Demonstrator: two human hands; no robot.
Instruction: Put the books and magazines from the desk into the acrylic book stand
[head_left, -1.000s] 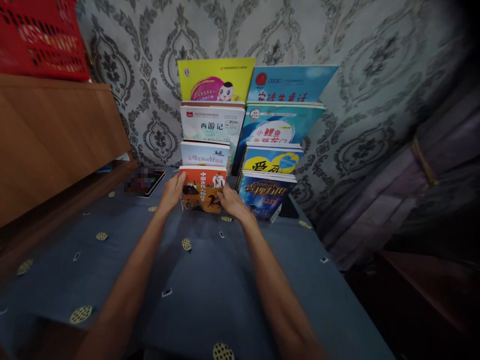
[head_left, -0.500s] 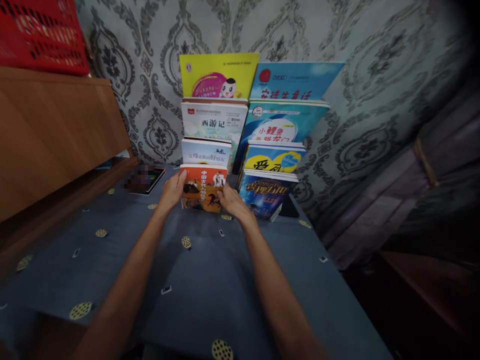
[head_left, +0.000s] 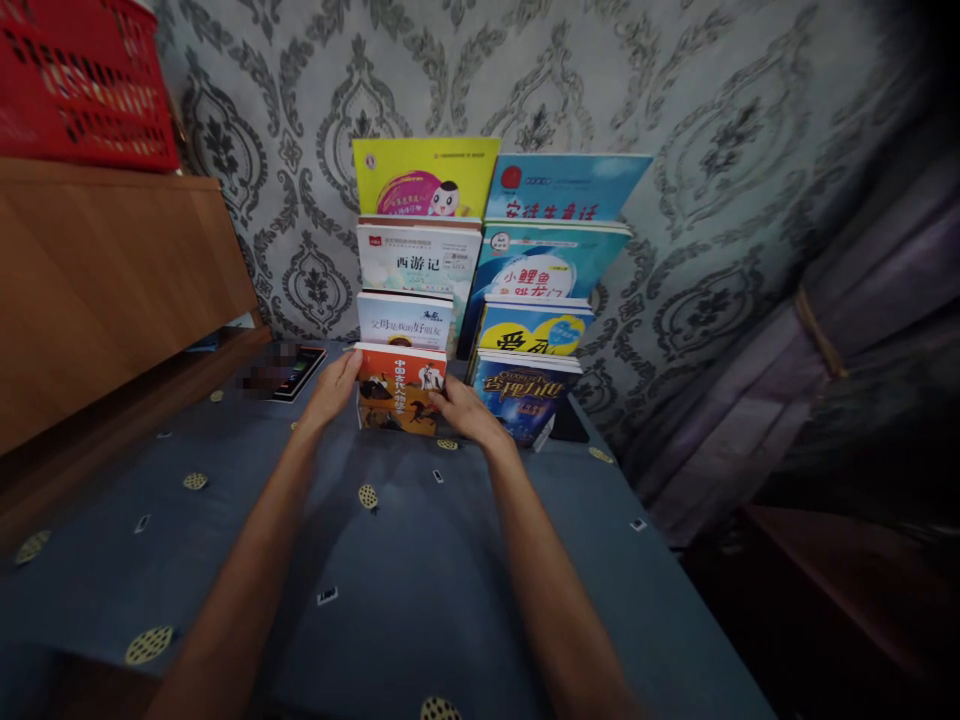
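An orange-red book (head_left: 401,392) stands upright at the front of the left column of books. My left hand (head_left: 334,387) grips its left edge, and my right hand (head_left: 463,408) grips its right edge, thumb on the cover. Behind it rise a pale blue book (head_left: 405,318), a white book (head_left: 420,262) and a yellow-green book (head_left: 427,165). Beside them, the right column has a dark blue book (head_left: 521,395) in front, then a yellow and blue book (head_left: 534,330), a teal book (head_left: 559,255) and a blue book (head_left: 574,180) at the back.
Blue patterned cloth covers the table (head_left: 405,560). A dark tablet-like object (head_left: 298,373) lies left of the books. At the left are a wooden cabinet (head_left: 120,270) and a red basket (head_left: 82,90). A tied curtain (head_left: 810,340) hangs at the right.
The camera view has shifted slightly, so the books appear a little lower and further left. Both hands keep their places at the sides of the orange-red book.
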